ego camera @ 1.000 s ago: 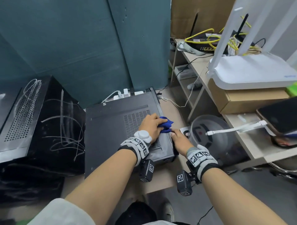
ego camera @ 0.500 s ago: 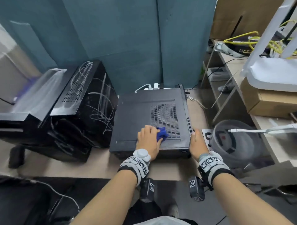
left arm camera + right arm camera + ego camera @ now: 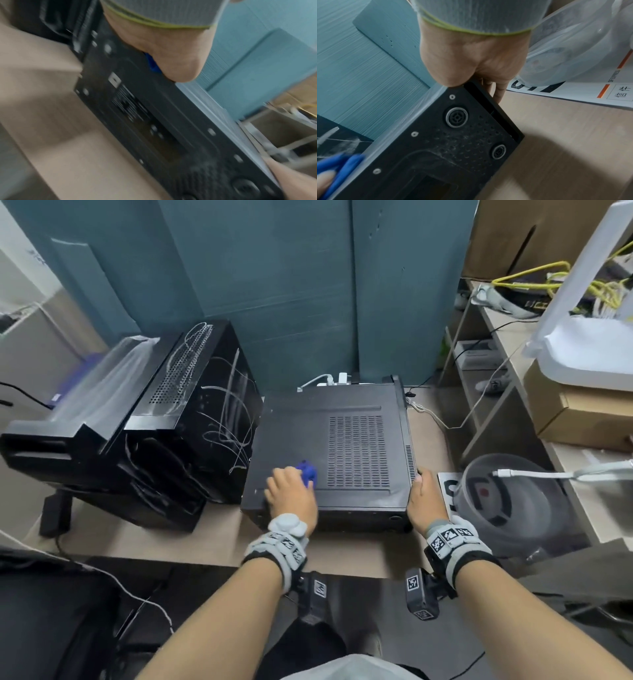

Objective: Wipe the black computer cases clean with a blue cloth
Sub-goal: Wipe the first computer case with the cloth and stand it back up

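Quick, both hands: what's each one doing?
Left hand: holds the blue cloth on the flat black case.
Right hand: grips that case's right front corner.

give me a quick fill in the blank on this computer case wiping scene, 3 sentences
1. The left hand presses a ____ cloth onto the flat computer case.
2. The right hand grips the case at its near ____ corner.
3. The vent grille lies to the ____ of the cloth.

Missing words: blue; right; right
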`<state>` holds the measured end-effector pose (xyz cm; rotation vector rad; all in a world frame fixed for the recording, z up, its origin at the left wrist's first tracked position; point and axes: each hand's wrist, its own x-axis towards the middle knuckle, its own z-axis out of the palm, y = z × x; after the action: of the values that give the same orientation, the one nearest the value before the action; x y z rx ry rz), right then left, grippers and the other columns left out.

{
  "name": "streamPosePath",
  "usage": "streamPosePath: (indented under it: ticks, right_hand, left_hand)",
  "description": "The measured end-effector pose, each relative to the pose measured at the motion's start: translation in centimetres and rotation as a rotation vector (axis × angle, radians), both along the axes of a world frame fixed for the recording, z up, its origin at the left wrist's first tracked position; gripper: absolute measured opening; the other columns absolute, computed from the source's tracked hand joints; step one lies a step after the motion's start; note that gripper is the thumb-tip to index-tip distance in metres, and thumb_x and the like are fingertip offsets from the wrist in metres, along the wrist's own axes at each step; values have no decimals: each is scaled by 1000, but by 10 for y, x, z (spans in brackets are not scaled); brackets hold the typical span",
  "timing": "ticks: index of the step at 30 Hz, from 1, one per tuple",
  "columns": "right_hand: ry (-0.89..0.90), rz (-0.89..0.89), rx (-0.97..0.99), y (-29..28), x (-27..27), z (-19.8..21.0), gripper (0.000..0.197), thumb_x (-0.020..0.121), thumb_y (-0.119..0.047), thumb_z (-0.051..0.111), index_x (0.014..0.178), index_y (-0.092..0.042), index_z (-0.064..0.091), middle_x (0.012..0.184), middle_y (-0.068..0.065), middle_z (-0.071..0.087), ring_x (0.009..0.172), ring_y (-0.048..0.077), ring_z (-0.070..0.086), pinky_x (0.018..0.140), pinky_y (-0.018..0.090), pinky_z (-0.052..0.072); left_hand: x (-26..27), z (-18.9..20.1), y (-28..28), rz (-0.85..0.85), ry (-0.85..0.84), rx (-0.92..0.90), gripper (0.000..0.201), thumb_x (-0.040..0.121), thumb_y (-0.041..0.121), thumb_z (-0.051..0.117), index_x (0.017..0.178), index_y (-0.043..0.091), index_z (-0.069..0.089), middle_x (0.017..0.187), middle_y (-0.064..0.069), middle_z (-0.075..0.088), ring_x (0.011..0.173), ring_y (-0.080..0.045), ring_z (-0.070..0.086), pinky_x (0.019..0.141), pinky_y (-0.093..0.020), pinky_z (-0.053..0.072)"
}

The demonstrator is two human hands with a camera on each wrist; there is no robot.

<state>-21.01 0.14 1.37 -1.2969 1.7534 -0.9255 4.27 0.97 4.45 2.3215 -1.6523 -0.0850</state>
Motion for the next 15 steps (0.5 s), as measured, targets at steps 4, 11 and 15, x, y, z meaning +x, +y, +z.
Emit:
streamPosePath:
  ticks: [4, 11, 15]
  right_hand:
    - [-21, 9, 14, -1, -2, -3, 38, 110, -14, 26, 143, -4, 41, 127, 1, 49, 116, 15, 46, 99, 19, 31]
    - [-10, 55, 88, -2, -7, -5, 37, 109, -16, 27, 143, -9, 38, 129, 1, 47, 121, 18, 46, 101, 22, 29]
    - [-17, 30, 101, -2, -10, -11, 36, 109, -14, 27, 141, -3, 39, 133, 10, 47, 128, 24, 45, 106, 23, 27]
  left_hand:
    - [-67, 2, 15, -287, -18, 31, 31, 80, 36, 75, 94, 18, 54, 98, -6, 53, 86, -28, 52, 72, -41, 46]
    - [-11, -8, 4, -249, -2, -14, 27, 88, 30, 69, 107, 17, 54, 109, -6, 49, 95, -29, 50, 81, -41, 43]
    - [34, -12, -8, -82, 1, -57, 29, 88, 28, 71, 105, 14, 53, 110, -13, 51, 98, -36, 52, 82, -48, 45]
